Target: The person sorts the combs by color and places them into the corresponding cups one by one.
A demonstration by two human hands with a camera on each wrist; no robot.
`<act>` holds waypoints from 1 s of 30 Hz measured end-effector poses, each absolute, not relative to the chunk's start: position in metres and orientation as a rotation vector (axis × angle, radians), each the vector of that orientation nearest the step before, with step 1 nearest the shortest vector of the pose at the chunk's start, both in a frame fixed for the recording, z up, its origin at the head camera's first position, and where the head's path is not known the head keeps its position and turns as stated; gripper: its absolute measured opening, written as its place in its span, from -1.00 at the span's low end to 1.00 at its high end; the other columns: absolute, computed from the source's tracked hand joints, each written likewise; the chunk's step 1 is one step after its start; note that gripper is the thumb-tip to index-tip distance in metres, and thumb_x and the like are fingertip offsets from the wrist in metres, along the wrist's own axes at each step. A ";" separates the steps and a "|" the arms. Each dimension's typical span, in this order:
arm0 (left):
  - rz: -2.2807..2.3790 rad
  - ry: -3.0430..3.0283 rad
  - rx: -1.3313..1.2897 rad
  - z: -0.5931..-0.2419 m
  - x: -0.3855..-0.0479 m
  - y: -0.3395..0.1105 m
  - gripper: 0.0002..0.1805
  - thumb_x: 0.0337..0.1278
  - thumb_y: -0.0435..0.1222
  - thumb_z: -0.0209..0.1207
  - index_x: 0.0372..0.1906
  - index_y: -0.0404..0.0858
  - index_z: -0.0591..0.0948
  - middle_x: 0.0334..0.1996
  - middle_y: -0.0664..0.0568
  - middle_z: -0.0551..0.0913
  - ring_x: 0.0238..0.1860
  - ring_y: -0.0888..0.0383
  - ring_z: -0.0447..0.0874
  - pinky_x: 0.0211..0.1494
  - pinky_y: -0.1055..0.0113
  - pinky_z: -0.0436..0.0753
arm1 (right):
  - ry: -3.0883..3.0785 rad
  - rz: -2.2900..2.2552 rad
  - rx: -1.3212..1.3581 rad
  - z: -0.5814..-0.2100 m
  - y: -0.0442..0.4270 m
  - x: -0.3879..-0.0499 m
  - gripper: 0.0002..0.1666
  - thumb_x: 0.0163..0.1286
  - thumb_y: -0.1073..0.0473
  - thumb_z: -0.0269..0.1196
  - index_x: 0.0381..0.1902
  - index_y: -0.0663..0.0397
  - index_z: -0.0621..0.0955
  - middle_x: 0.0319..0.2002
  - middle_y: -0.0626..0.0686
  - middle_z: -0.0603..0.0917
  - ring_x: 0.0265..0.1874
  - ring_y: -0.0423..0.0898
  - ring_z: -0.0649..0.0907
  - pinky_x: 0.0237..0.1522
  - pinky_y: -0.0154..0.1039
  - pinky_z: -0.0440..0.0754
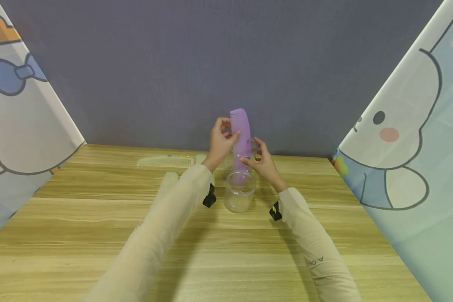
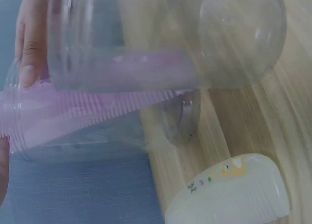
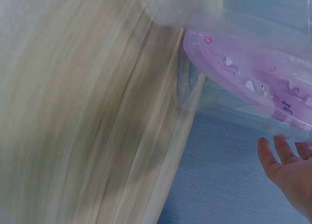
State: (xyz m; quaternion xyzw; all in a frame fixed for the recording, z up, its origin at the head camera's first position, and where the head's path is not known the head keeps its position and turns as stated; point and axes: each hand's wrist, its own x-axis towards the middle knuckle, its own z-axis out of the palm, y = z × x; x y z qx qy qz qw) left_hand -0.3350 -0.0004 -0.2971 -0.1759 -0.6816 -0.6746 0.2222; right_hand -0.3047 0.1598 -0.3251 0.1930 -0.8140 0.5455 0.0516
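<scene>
In the head view a purple comb (image 1: 240,126) stands nearly upright, its lower part inside the rear clear plastic jar (image 1: 254,147). My left hand (image 1: 221,140) pinches the comb's upper part from the left. On the jar's right side, my right hand (image 1: 264,163) holds near the rim, thumb in front and fingers behind. A second clear jar (image 1: 239,201) stands on the table just in front and partly covers the rear one. The left wrist view shows the comb's teeth (image 2: 112,107) through the jar wall; printed pictures on the comb (image 3: 253,85) appear in the right wrist view.
Pale combs lie on the wooden table (image 1: 226,260) to the left: one (image 1: 166,161) near the back edge, another (image 1: 167,182) partly under my left sleeve. A grey wall (image 1: 173,75) rises behind the table. Cartoon-printed cloths (image 1: 400,167) hang at both sides.
</scene>
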 end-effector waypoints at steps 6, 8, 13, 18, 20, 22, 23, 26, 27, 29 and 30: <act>-1.885 -1.924 -0.481 -0.301 -0.334 -0.001 -0.57 -0.09 -0.62 0.17 -0.05 -0.45 0.33 -0.10 -0.28 0.51 -0.07 -0.12 0.57 -0.02 0.32 0.63 | -2.485 1.649 0.588 -0.324 0.160 -0.304 0.00 0.16 0.24 0.29 0.38 0.24 -0.05 0.40 0.24 0.02 0.24 0.24 0.29 0.25 0.26 0.18; -1.877 -1.932 -0.490 -0.301 -0.335 -0.002 -0.55 -0.10 -0.63 0.17 -0.04 -0.44 0.33 -0.10 -0.27 0.50 -0.06 -0.11 0.56 -0.01 0.33 0.62 | -2.487 1.647 0.589 -0.324 0.160 -0.304 -0.01 0.17 0.24 0.29 0.38 0.24 -0.05 0.40 0.24 0.02 0.24 0.24 0.29 0.25 0.26 0.18; -1.863 -1.955 -0.525 -0.301 -0.338 -0.004 -0.48 -0.14 -0.68 0.14 0.02 -0.41 0.32 -0.09 -0.26 0.47 -0.06 -0.09 0.53 0.01 0.30 0.61 | -2.483 1.652 0.590 -0.324 0.159 -0.303 -0.01 0.17 0.25 0.29 0.38 0.23 -0.04 0.40 0.25 0.02 0.23 0.24 0.29 0.25 0.25 0.18; -1.839 -1.981 -0.538 -0.303 -0.339 -0.006 -0.46 -0.14 -0.68 0.13 0.05 -0.38 0.32 -0.11 -0.27 0.49 -0.12 -0.14 0.58 -0.03 0.28 0.62 | -2.480 1.652 0.594 -0.324 0.159 -0.303 -0.01 0.16 0.26 0.29 0.38 0.24 -0.04 0.40 0.25 0.02 0.23 0.25 0.29 0.25 0.26 0.19; -1.826 -1.997 -0.536 -0.303 -0.339 -0.007 -0.47 -0.12 -0.66 0.14 0.04 -0.36 0.33 -0.12 -0.26 0.50 -0.14 -0.15 0.60 -0.05 0.28 0.64 | -2.482 1.647 0.594 -0.324 0.159 -0.303 -0.01 0.16 0.25 0.29 0.38 0.25 -0.04 0.40 0.26 0.02 0.23 0.25 0.29 0.25 0.25 0.20; -1.822 -2.011 -0.539 -0.303 -0.340 -0.008 -0.47 -0.11 -0.64 0.15 0.05 -0.35 0.33 -0.12 -0.26 0.51 -0.14 -0.15 0.61 -0.07 0.28 0.65 | -2.488 1.642 0.591 -0.324 0.159 -0.303 -0.01 0.16 0.25 0.29 0.38 0.24 -0.04 0.40 0.25 0.03 0.23 0.25 0.29 0.25 0.24 0.20; -1.820 -2.017 -0.542 -0.303 -0.340 -0.008 -0.48 -0.10 -0.63 0.15 0.05 -0.35 0.33 -0.12 -0.27 0.51 -0.13 -0.16 0.61 -0.07 0.28 0.65 | -2.489 1.638 0.590 -0.324 0.159 -0.303 -0.01 0.16 0.24 0.29 0.38 0.25 -0.04 0.40 0.26 0.03 0.24 0.26 0.28 0.25 0.24 0.21; -1.803 -2.036 -0.550 -0.303 -0.341 -0.009 -0.48 -0.09 -0.62 0.16 0.06 -0.35 0.32 -0.14 -0.28 0.53 -0.16 -0.16 0.62 -0.11 0.28 0.66 | -2.488 1.639 0.590 -0.323 0.159 -0.303 -0.01 0.16 0.25 0.29 0.38 0.26 -0.04 0.40 0.26 0.02 0.24 0.27 0.28 0.25 0.24 0.21; -1.796 -2.041 -0.554 -0.303 -0.341 -0.010 -0.47 -0.09 -0.62 0.17 0.06 -0.35 0.32 -0.14 -0.28 0.53 -0.17 -0.16 0.62 -0.11 0.28 0.66 | -2.487 1.641 0.591 -0.323 0.159 -0.303 -0.01 0.16 0.25 0.29 0.38 0.27 -0.04 0.39 0.26 0.02 0.24 0.28 0.27 0.25 0.24 0.20; -1.769 -2.057 -0.558 -0.302 -0.341 -0.011 -0.47 -0.08 -0.61 0.17 0.07 -0.35 0.32 -0.14 -0.27 0.54 -0.18 -0.15 0.62 -0.12 0.28 0.66 | -2.482 1.647 0.593 -0.324 0.159 -0.304 -0.01 0.16 0.25 0.29 0.38 0.27 -0.04 0.39 0.27 0.02 0.23 0.28 0.27 0.24 0.25 0.20; -1.755 -2.066 -0.558 -0.302 -0.341 -0.012 -0.46 -0.08 -0.60 0.18 0.07 -0.35 0.31 -0.14 -0.27 0.55 -0.19 -0.14 0.62 -0.13 0.28 0.66 | -2.481 1.649 0.595 -0.324 0.159 -0.304 -0.01 0.16 0.26 0.29 0.38 0.27 -0.04 0.39 0.27 0.02 0.23 0.29 0.27 0.24 0.25 0.21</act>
